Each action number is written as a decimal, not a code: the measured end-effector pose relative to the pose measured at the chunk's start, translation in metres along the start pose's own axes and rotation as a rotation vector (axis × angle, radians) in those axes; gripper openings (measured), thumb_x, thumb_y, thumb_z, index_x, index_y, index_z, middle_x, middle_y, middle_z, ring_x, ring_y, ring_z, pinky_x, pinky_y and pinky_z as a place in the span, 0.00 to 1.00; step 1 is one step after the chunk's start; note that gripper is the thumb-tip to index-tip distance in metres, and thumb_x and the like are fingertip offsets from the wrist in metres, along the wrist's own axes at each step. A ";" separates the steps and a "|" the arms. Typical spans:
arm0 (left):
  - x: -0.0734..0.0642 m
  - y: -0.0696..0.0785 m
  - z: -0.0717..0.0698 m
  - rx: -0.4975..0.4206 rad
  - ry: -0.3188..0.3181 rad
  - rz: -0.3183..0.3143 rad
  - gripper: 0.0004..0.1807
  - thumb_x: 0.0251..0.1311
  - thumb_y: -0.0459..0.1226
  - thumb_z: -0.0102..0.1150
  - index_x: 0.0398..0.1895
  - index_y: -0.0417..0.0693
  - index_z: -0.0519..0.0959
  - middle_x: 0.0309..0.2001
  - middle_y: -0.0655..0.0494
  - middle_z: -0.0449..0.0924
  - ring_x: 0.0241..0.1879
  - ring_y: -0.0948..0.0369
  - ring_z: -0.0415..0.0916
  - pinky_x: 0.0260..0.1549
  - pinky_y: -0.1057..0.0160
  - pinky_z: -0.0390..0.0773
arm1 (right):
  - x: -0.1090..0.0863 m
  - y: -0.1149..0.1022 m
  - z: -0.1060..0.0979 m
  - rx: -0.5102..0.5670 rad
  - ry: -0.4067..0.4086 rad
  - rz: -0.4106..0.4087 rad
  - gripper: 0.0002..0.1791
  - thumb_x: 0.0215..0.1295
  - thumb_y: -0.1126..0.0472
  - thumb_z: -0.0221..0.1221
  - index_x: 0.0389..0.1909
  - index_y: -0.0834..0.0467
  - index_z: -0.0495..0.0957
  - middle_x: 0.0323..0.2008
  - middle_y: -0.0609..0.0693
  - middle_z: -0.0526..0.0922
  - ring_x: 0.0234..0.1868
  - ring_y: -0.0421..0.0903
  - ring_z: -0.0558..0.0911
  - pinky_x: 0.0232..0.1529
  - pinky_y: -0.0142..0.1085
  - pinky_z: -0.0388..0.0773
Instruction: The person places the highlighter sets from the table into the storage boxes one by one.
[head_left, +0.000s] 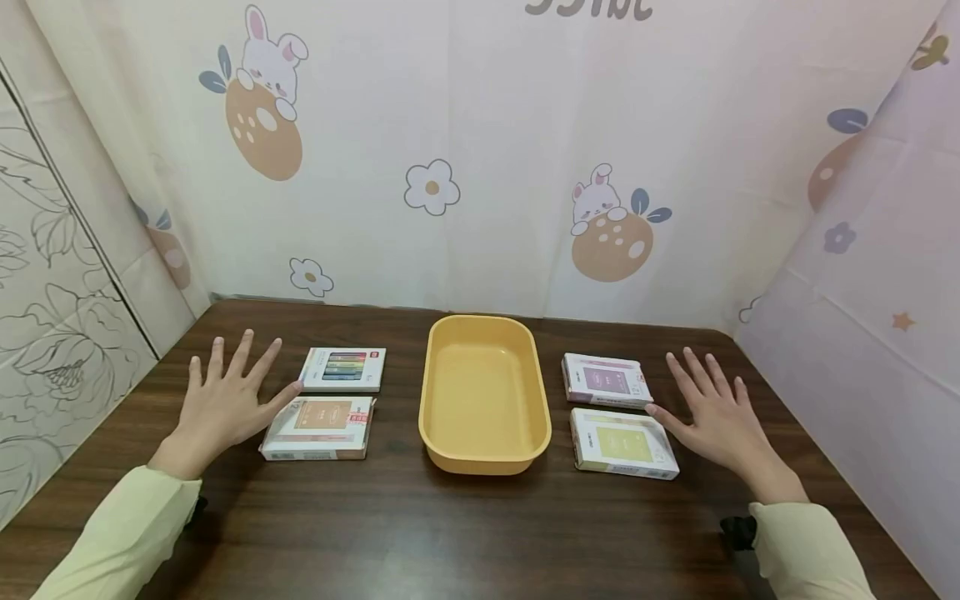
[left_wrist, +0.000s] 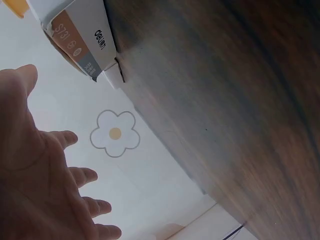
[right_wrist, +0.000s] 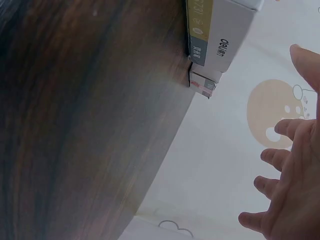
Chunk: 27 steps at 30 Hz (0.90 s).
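My left hand (head_left: 225, 404) is spread at the left, palm down and holding nothing. Its thumb overlaps the corner of a white box with an orange-brown label (head_left: 317, 427) in the head view. Behind that box lies a white box with coloured sticks pictured on it (head_left: 343, 370). On the other side my right hand (head_left: 716, 417) is spread too, with nothing in it. Its thumb tip is close by a white box with a purple label (head_left: 606, 380) and a white box with a yellow-green label (head_left: 624, 443). Between the two pairs stands a yellow rectangular tray (head_left: 485, 459), with nothing inside.
The dark wooden table (head_left: 360, 533) ends at the back against a pale curtain (head_left: 495, 100) printed with rabbits and flowers. More printed cloth hangs at the left and right sides.
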<state>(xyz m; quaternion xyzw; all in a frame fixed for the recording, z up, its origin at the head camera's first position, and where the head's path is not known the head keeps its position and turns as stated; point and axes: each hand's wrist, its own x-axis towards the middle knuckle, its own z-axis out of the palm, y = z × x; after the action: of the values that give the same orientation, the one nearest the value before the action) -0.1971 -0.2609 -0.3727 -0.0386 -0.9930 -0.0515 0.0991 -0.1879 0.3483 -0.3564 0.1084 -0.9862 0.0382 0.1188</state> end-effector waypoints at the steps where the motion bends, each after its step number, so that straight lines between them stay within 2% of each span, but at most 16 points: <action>1: 0.000 0.000 0.000 -0.001 0.001 0.002 0.45 0.56 0.67 0.36 0.72 0.55 0.46 0.71 0.36 0.38 0.66 0.30 0.31 0.57 0.30 0.31 | 0.000 0.000 0.000 0.003 -0.002 0.001 0.47 0.60 0.35 0.48 0.72 0.50 0.38 0.72 0.60 0.39 0.71 0.62 0.36 0.58 0.69 0.38; 14: 0.002 0.011 -0.001 -0.031 0.004 0.037 0.43 0.58 0.66 0.36 0.71 0.54 0.47 0.70 0.36 0.41 0.66 0.31 0.33 0.58 0.30 0.33 | 0.002 -0.012 0.002 0.038 0.006 -0.052 0.46 0.59 0.37 0.51 0.72 0.51 0.42 0.71 0.60 0.45 0.71 0.61 0.41 0.59 0.67 0.40; 27: 0.002 0.028 -0.001 -0.034 0.004 0.088 0.42 0.58 0.65 0.39 0.71 0.55 0.49 0.69 0.36 0.47 0.67 0.34 0.40 0.59 0.32 0.40 | 0.005 -0.028 0.005 0.022 0.027 -0.120 0.44 0.57 0.37 0.53 0.69 0.54 0.52 0.68 0.60 0.57 0.69 0.60 0.53 0.59 0.65 0.47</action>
<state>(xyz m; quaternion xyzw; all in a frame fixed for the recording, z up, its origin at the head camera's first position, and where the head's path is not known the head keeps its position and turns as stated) -0.1962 -0.2333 -0.3690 -0.0838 -0.9891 -0.0638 0.1027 -0.1877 0.3196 -0.3583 0.1682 -0.9757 0.0431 0.1333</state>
